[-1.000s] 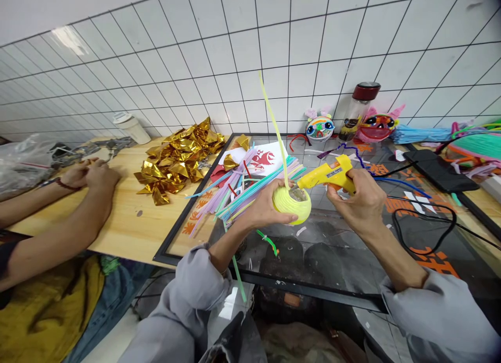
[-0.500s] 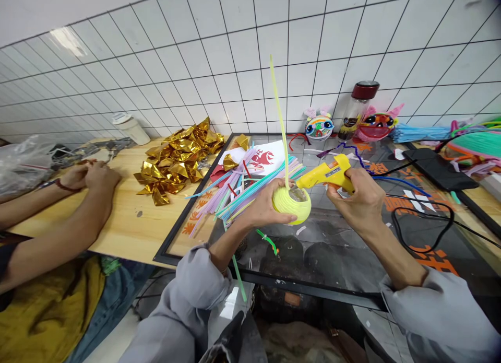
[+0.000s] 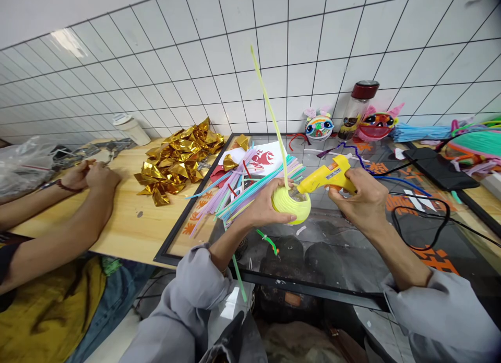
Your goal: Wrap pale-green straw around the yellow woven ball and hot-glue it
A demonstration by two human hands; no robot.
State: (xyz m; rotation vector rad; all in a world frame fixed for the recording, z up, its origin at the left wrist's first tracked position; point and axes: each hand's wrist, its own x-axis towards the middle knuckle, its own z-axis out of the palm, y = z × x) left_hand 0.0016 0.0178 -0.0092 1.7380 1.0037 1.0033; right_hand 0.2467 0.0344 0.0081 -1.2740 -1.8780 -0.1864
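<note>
My left hand [image 3: 263, 209] is wrapped round a small yellow-green wound ball [image 3: 290, 206], held above the glass tabletop [image 3: 344, 258]. A long yellow-green strand [image 3: 270, 112] rises from the ball and leans up to the left. My right hand [image 3: 362, 200] grips a yellow glue gun [image 3: 326, 178]. Its nozzle points left and touches the ball's open top. A black cord [image 3: 420, 217] loops away from the gun to the right.
Pastel straws [image 3: 242, 188] lie fanned beside the ball. Gold foil pieces [image 3: 178, 159] are heaped on the wooden table [image 3: 129, 222]. A co-worker's hands [image 3: 92, 176] rest at the left. Painted masks [image 3: 320, 127], a jar [image 3: 359, 109] and bundled pipe cleaners [image 3: 469, 141] line the tiled wall.
The long strand has swung, tipping right and then back to the left. The glue gun has tilted slightly, nozzle lower on the ball. My left hand stays put.
</note>
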